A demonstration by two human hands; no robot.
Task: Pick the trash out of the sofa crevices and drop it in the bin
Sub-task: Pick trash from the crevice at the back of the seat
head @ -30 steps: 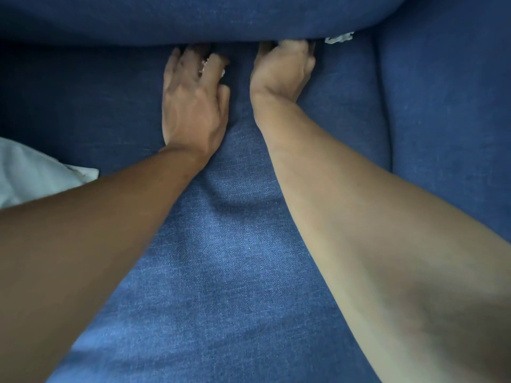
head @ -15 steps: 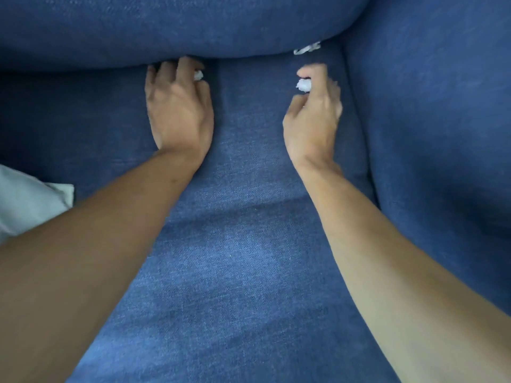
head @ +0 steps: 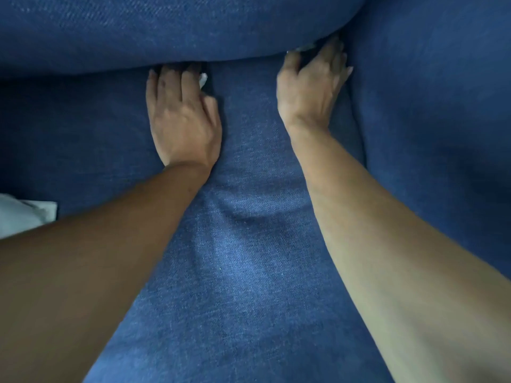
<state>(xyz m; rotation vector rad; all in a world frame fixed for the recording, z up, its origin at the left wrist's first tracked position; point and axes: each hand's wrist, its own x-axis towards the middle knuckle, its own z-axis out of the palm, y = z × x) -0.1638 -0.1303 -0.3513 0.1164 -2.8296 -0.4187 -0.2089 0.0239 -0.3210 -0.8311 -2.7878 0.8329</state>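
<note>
Both hands were working the crevice where the dark blue woven-fabric seat cushion [head: 249, 272] met the rounded blue back cushion [head: 166, 29]. The left hand [head: 184, 123] lay palm-down on the seat with its fingertips tucked under the back cushion, and a small crumpled scrap of white paper [head: 203, 79] showed just beside its index finger, touching it; the fingers lay close together, but whether they actually pinched the scrap could not be told. The right hand [head: 311, 87] reached into the corner by the blue sofa arm [head: 428, 120], fingers curled toward a pale sliver of white litter [head: 305, 48] wedged under the back cushion. Its fingertips touched or nearly touched that sliver (motion blur hid which), so its grip could not be judged either.

To do this step well, the right hand would likely need to press the cushion back slightly and close thumb and forefinger fully on the sliver before pulling, since thin paper could tear or slip deeper. The left should keep its scrap trapped. No bin was in view; a pale cloth [head: 25, 217] lay at the left edge
</note>
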